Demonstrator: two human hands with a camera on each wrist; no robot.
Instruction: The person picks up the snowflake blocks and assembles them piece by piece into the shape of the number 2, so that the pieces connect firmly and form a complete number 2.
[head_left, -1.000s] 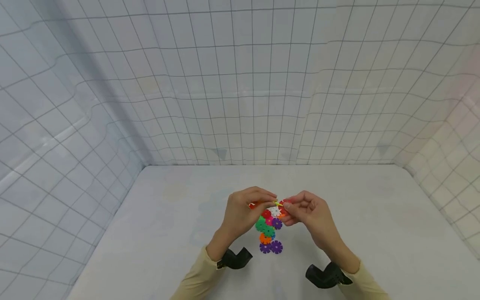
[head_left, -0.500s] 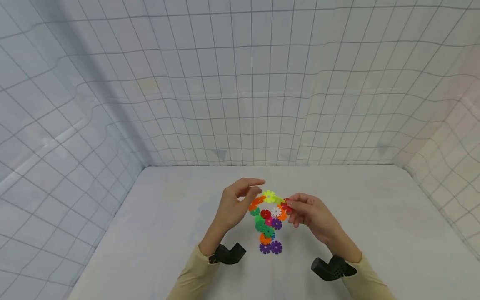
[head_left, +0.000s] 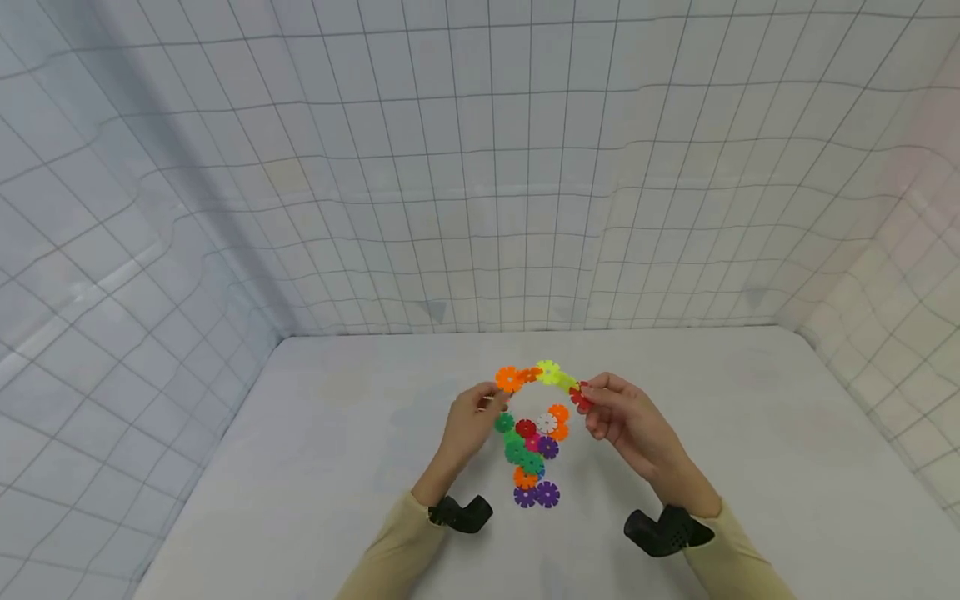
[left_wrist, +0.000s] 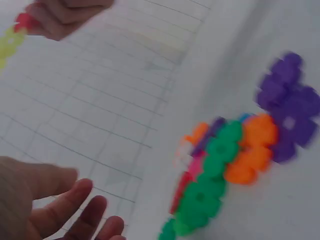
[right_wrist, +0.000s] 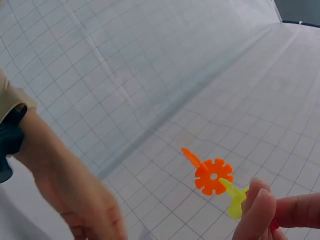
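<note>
My right hand (head_left: 626, 417) pinches a red notched disc (head_left: 581, 395) at one end of a curved chain of interlocking plastic discs. Beyond the red one come yellow discs (head_left: 548, 372), then orange discs (head_left: 510, 379) at the free end. The chain is raised above a second joined group of discs on the table, with green (head_left: 516, 451), red, white, pink, orange and purple pieces (head_left: 548, 494). My left hand (head_left: 468, 421) is just below the orange end. In the left wrist view, its loosely bent fingers (left_wrist: 82, 197) have nothing between them.
A white table (head_left: 337, 433) lies under the hands. Pale walls with a grid of lines (head_left: 450, 208) enclose its back and sides. A black wrist camera mount sits on each wrist (head_left: 461, 514).
My left hand has let go of the chain and moved left, then lower. The right hand has lifted the chain up and away from the lower disc group. The head view has shifted slightly.
</note>
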